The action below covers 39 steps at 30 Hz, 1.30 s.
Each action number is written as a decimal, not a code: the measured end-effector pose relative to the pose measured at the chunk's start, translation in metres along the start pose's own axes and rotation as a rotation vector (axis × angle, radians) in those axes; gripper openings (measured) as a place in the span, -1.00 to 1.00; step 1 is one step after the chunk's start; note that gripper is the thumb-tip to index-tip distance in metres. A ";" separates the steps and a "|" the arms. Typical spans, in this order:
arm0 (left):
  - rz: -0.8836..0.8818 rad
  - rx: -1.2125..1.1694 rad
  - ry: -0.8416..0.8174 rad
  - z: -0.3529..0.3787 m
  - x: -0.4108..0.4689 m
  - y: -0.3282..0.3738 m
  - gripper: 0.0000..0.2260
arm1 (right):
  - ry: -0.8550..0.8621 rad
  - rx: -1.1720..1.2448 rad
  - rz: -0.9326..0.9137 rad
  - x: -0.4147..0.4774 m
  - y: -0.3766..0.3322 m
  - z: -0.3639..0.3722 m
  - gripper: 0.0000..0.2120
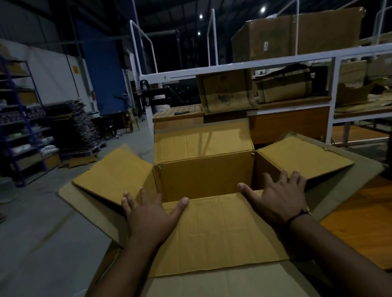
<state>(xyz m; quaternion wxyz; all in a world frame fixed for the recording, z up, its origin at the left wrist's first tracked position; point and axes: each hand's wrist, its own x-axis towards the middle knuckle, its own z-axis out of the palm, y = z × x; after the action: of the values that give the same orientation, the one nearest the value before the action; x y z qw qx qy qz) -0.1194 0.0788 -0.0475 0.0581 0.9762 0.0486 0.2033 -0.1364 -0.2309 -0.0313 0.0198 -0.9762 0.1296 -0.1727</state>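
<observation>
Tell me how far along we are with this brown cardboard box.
Done: the brown cardboard box stands squared up, its far flap, left flap and right flap spread open. In hand: the left hand and right hand lie flat, fingers spread, on the near flap. Remaining: the visible interior holds nothing and no flap is folded shut; the box floor is hidden.

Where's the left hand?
Head view, lower centre-left: the left hand rests spread on the near flap, by its left corner, across from the right hand.
</observation>
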 end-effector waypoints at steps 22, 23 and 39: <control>0.255 -0.100 0.167 0.019 -0.053 0.055 -0.27 | 0.153 0.157 -0.425 -0.059 -0.039 0.020 -0.22; 0.269 -0.102 0.167 0.020 -0.055 0.057 -0.28 | 0.148 0.158 -0.439 -0.061 -0.041 0.022 -0.25; 0.286 -0.140 0.131 0.012 -0.055 0.061 -0.34 | 0.140 0.241 -0.459 -0.063 -0.040 0.020 -0.32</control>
<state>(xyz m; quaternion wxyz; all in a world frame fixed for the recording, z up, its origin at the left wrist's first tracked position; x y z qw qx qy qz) -0.1609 0.0109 -0.0717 0.0930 0.9513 -0.1013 0.2757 -0.1766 -0.1765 -0.0677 0.0870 -0.9564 -0.1157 -0.2538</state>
